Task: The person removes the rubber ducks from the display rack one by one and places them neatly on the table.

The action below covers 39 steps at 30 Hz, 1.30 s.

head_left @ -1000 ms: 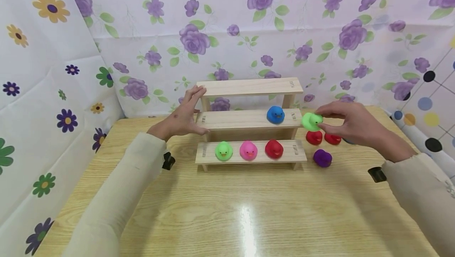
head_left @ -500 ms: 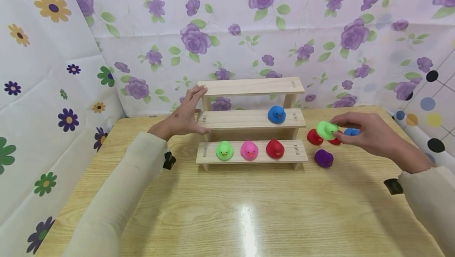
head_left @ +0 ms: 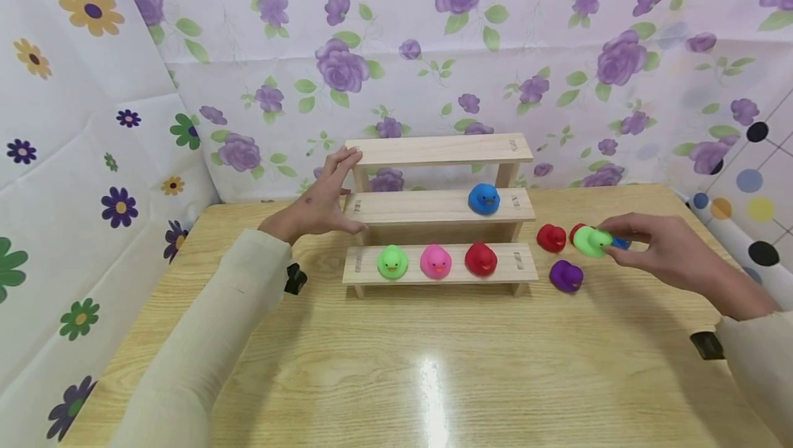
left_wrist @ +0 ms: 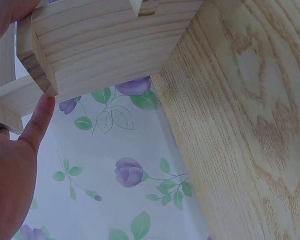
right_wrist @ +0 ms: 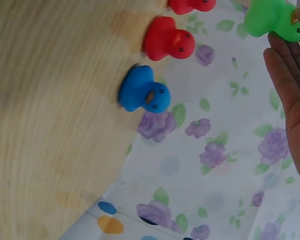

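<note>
Held between the thumb and fingers of my right hand (head_left: 672,252) is a light green rubber duck (head_left: 591,241), above the table's right part. In the right wrist view, the same green duck (right_wrist: 272,19) shows at the fingertips. My left hand (head_left: 316,200) grips the left end of a three-tier wooden shelf (head_left: 434,152), fingers over the top board and thumb by the middle one. A blue duck (head_left: 484,199) sits at the right of the middle tier. On the bottom tier stand a green duck (head_left: 393,262), a pink duck (head_left: 436,261) and a red duck (head_left: 481,259).
Right of the shelf, a purple duck (head_left: 566,276) and a red duck (head_left: 551,237) lie on the wooden table (head_left: 396,352). Another red duck (right_wrist: 168,40) and a blue duck (right_wrist: 144,90) are partly hidden in the head view. Flowered cloth (head_left: 260,56) hangs behind.
My right hand has carried the green duck right and down, from beside the shelf's middle tier to over the loose ducks. The left hand stays on the shelf.
</note>
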Available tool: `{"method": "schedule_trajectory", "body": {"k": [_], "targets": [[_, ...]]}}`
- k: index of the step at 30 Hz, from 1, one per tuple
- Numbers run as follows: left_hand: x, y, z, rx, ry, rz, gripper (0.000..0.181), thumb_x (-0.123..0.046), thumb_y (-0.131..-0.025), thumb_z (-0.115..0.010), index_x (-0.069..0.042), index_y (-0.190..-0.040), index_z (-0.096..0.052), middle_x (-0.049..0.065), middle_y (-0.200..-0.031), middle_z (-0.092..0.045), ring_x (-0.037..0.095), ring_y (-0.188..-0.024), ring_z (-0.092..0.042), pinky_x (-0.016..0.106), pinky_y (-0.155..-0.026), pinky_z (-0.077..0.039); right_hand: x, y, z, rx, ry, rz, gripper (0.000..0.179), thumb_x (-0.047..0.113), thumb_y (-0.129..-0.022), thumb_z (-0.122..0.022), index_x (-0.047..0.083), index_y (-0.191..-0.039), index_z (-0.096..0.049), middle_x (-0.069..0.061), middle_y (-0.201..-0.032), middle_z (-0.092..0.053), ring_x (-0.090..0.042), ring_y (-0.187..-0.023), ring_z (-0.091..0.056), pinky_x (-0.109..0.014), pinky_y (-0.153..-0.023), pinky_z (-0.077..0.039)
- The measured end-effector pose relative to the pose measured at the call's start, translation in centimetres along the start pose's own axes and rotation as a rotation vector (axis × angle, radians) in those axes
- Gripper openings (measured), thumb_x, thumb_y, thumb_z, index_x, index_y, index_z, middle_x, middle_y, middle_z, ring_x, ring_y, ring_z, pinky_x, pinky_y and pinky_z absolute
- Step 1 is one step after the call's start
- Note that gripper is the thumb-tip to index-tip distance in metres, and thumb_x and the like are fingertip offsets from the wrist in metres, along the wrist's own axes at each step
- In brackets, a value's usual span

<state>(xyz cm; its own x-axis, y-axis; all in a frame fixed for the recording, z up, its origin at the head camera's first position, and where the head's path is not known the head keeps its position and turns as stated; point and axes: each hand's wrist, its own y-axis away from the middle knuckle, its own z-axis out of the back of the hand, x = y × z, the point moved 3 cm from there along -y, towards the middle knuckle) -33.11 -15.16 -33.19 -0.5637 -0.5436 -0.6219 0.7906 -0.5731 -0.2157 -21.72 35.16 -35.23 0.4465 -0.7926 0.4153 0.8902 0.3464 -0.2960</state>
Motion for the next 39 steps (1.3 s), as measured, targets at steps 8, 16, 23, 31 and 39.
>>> {"method": "schedule_trajectory", "body": {"k": [8,16,23,31,39], "targets": [[0.0,0.0,0.0,-0.005,-0.005,0.003,0.124,-0.007,-0.068,-0.091,-0.009,-0.161,-0.009,0.008,-0.163,0.001,0.023,-0.152,-0.002,0.043,-0.103,-0.049,-1.7,1.5,-0.6,-0.009,-0.021,-0.032,0.031,0.002,-0.08,-0.081,0.003,-0.11,-0.073,-0.017,-0.109,-0.071,0.013,-0.095,-0.057,0.001,-0.079,-0.042],[0.0,-0.1,0.0,-0.003,0.004,0.003,0.123,-0.006,-0.069,-0.091,-0.009,-0.161,-0.009,0.009,-0.163,0.001,0.024,-0.151,-0.003,0.044,-0.103,-0.048,-3.3,2.6,-1.7,0.019,0.012,-0.044,0.03,0.004,-0.08,-0.083,0.003,-0.108,-0.073,-0.019,-0.107,-0.072,0.005,-0.092,-0.062,0.0,-0.075,-0.043],[0.1,-0.1,-0.1,0.002,0.002,0.007,0.123,-0.006,-0.069,-0.091,-0.011,-0.161,-0.008,0.007,-0.163,0.001,0.023,-0.151,-0.004,0.044,-0.103,-0.048,-3.9,3.1,-2.4,0.078,0.027,-0.077,0.03,0.006,-0.081,-0.082,0.0,-0.109,-0.072,-0.019,-0.107,-0.071,-0.035,-0.092,-0.07,-0.015,-0.075,-0.056],[-0.1,0.0,0.1,0.001,-0.003,-0.007,0.123,-0.006,-0.069,-0.091,-0.01,-0.161,-0.009,0.007,-0.163,0.0,0.022,-0.151,-0.001,0.046,-0.104,-0.047,-4.7,3.5,-2.9,0.097,0.01,-0.049,0.03,0.005,-0.08,-0.083,0.001,-0.108,-0.073,-0.013,-0.104,-0.072,0.006,-0.09,-0.061,-0.003,-0.075,-0.047],[-0.1,0.1,0.0,0.002,-0.006,-0.008,0.123,-0.006,-0.069,-0.09,-0.01,-0.161,-0.008,0.008,-0.163,0.001,0.024,-0.151,-0.004,0.045,-0.103,-0.048,-4.9,3.6,-3.1,0.094,0.028,-0.046,0.029,0.005,-0.079,-0.083,0.002,-0.106,-0.073,-0.011,-0.103,-0.073,0.003,-0.089,-0.063,-0.004,-0.075,-0.047]]}}
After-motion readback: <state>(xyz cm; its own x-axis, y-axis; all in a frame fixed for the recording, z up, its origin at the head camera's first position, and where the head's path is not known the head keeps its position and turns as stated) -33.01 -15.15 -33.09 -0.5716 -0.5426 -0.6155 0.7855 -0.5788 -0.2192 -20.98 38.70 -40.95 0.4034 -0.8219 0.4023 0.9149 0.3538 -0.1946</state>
